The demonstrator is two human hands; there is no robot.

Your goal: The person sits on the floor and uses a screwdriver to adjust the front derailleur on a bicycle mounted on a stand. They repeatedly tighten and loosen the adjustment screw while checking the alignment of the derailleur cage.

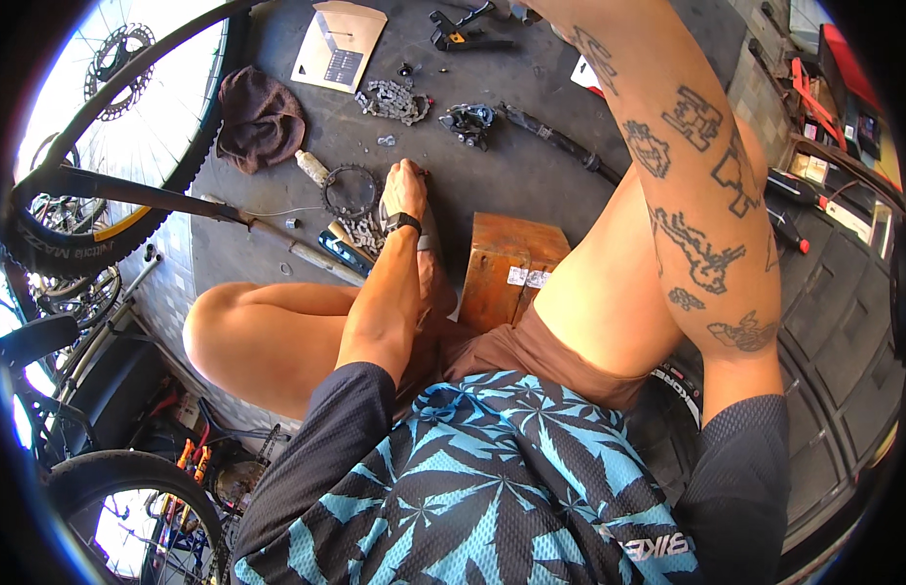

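Observation:
My left hand (403,190), with a black watch at its wrist, is lowered over my foot beside a loose black chainring (352,192). I cannot make out its fingers well enough to tell if they grip anything. A length of bike chain (363,234) lies just left of that wrist. My tattooed right arm stretches far forward, and its hand (547,8) is cut off by the top edge, with its fingers hidden. Near it lies a black brake or shift lever (465,31). A rear derailleur (469,124) and a bunched chain (392,100) rest on the dark mat.
A wooden box (511,263) stands between my legs. To the left are a bike wheel (194,107), a brown cloth (261,119) and a small bottle (312,168). A cardboard packet (338,47) lies ahead. Tools, including a red-tipped screwdriver (789,229), are on the right.

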